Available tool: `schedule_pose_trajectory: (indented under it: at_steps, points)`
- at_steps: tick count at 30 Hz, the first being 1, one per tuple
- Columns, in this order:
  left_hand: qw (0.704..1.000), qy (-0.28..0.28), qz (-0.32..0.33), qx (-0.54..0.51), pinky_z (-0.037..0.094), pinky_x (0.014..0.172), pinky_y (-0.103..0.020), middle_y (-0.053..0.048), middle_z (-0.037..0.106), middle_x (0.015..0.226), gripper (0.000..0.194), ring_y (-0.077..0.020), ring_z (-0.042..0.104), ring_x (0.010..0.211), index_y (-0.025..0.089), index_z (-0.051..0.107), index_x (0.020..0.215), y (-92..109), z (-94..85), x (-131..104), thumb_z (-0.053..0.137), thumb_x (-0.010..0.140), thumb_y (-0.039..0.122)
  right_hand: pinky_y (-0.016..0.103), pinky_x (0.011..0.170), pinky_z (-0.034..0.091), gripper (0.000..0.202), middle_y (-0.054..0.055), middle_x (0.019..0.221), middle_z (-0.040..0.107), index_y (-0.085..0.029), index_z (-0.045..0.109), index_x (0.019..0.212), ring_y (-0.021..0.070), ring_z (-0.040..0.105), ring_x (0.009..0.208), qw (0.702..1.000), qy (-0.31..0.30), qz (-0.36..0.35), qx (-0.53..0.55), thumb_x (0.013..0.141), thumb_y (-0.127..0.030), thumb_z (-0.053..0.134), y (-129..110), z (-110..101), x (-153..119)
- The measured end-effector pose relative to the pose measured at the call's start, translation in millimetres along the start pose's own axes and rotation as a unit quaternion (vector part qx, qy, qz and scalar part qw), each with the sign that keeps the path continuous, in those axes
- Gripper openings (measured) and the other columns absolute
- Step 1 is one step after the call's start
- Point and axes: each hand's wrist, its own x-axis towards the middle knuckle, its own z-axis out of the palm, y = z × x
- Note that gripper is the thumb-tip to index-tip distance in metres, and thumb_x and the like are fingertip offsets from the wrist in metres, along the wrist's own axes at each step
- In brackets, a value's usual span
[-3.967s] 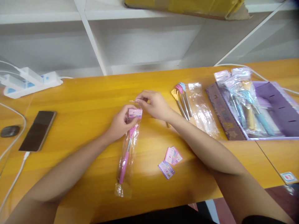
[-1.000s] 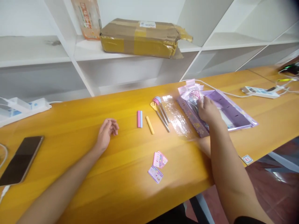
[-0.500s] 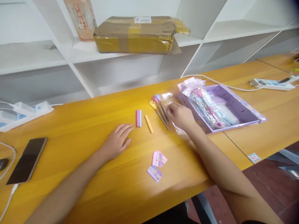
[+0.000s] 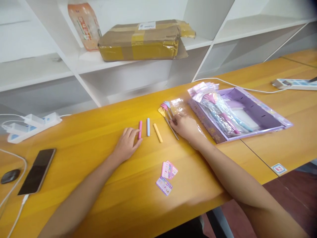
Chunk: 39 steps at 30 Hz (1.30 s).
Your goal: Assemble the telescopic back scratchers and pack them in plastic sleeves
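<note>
My left hand [image 4: 126,144] rests on the table with its thumb and fingertips closed on a pink handle [image 4: 140,127]. Right of it lie a light blue handle [image 4: 148,127] and a yellow handle [image 4: 158,133], apart from each other. Three metal back scratchers with small hand-shaped heads lie side by side: yellow [image 4: 162,112], pink [image 4: 164,106] and blue [image 4: 167,104]. Over the rods of the pink and blue ones, my right hand [image 4: 187,128] has its fingers curled, partly hiding them. A clear plastic wrapper [image 4: 180,105] lies under and behind that hand.
A purple box [image 4: 262,114] with bagged back scratchers [image 4: 224,115] stands at the right. Small printed cards [image 4: 166,175] lie near the front. A phone [image 4: 38,170], a mouse [image 4: 10,176] and a power strip [image 4: 34,125] are left. A taped carton [image 4: 140,43] sits on the shelf.
The pink handle has moved left, away from the blue one, with my left hand now on it. My right hand has shifted slightly left and down onto the back scratcher rods.
</note>
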Motion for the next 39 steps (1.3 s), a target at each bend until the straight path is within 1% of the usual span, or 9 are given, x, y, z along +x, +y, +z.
schedule_pose_trajectory:
  at_steps: [4,8,11,13,17,21,27,34,39]
  points:
    - [0.998,0.047,-0.041,0.032,0.049,0.100,-0.050,-0.011,0.066,0.109,0.029,-0.0318,0.058,0.105,0.020,0.062,0.129,-6.8,7.2,-0.3,0.062,0.100,0.028,0.031,0.065,0.039,0.027,0.012,0.092,0.079,-0.020,0.073,0.092,0.0257,0.072,0.081,0.999,-0.002,0.031,0.042,0.097,-0.045,0.062,3.4,-1.4,1.9]
    - [0.993,0.084,-0.082,0.011,0.050,0.095,-0.048,-0.008,0.066,0.097,0.037,-0.0317,0.060,0.097,0.022,0.063,0.124,-18.7,9.3,-0.5,0.066,0.087,0.014,0.031,0.066,0.041,0.021,0.007,0.080,0.074,-0.021,0.066,0.084,0.0217,0.066,0.072,0.986,0.083,0.017,0.146,0.090,-0.041,0.065,13.8,3.4,2.9]
    - [0.991,0.078,-0.103,-0.022,0.049,0.088,-0.046,-0.009,0.068,0.097,0.031,-0.0315,0.060,0.092,0.022,0.066,0.112,-26.0,4.5,-1.9,0.065,0.084,0.010,0.030,0.065,0.041,0.020,0.002,0.069,0.063,-0.022,0.060,0.081,0.0173,0.056,0.064,0.946,0.131,0.004,0.297,0.089,-0.040,0.064,18.4,9.8,3.6]
    - [0.991,0.064,-0.107,-0.048,0.046,0.081,-0.043,-0.008,0.069,0.094,0.020,-0.0294,0.059,0.087,0.023,0.066,0.105,-27.7,-0.1,-3.2,0.060,0.090,0.012,0.029,0.060,0.039,0.021,-0.001,0.068,0.056,-0.024,0.058,0.086,0.0156,0.049,0.061,0.897,0.137,0.016,0.420,0.090,-0.043,0.064,16.4,12.5,2.9]
    - [0.991,0.034,-0.094,-0.086,0.042,0.075,-0.037,-0.005,0.065,0.088,0.017,-0.0249,0.058,0.081,0.023,0.063,0.099,-23.1,-7.5,-5.0,0.051,0.107,0.032,0.026,0.053,0.026,0.030,-0.006,0.067,0.044,-0.026,0.057,0.096,0.0123,0.035,0.054,0.776,0.082,0.026,0.625,0.092,-0.051,0.071,1.3,9.4,-4.8]
    - [0.987,0.003,-0.076,-0.142,0.044,0.077,-0.036,-0.005,0.065,0.093,0.026,-0.0238,0.060,0.084,0.023,0.062,0.100,-15.7,-9.9,-4.7,0.050,0.110,0.044,0.027,0.050,0.021,0.033,-0.006,0.066,0.047,-0.025,0.062,0.094,0.0107,0.030,0.050,0.705,-0.035,-0.002,0.708,0.089,-0.054,0.075,-18.2,1.8,-18.9]
    - [0.981,-0.006,-0.065,-0.181,0.047,0.082,-0.038,-0.006,0.070,0.100,0.023,-0.0242,0.063,0.087,0.024,0.065,0.111,-13.4,-8.3,-6.3,0.051,0.110,0.042,0.028,0.049,0.023,0.033,-0.001,0.062,0.057,-0.022,0.066,0.088,0.0122,0.038,0.048,0.664,-0.133,-0.011,0.735,0.097,-0.055,0.064,-32.6,-0.8,-33.0]
    - [0.985,-0.063,-0.053,-0.153,0.047,0.083,-0.035,-0.005,0.066,0.102,0.033,-0.0210,0.062,0.089,0.023,0.061,0.119,-12.7,-10.8,-8.9,0.036,0.116,0.044,0.025,0.045,0.026,0.020,-0.001,0.054,0.059,-0.020,0.067,0.083,0.0108,0.041,0.042,0.619,-0.138,-0.032,0.773,0.090,-0.038,0.064,-30.5,5.8,-31.1]
    - [0.985,-0.064,-0.063,-0.150,0.047,0.081,-0.034,-0.004,0.066,0.099,0.035,-0.0199,0.060,0.085,0.021,0.060,0.116,-9.6,-15.0,-7.5,0.034,0.116,0.045,0.024,0.044,0.030,0.018,0.000,0.056,0.061,-0.019,0.068,0.083,0.0113,0.045,0.043,0.609,-0.150,-0.045,0.777,0.090,-0.033,0.061,-28.3,9.6,-30.5]
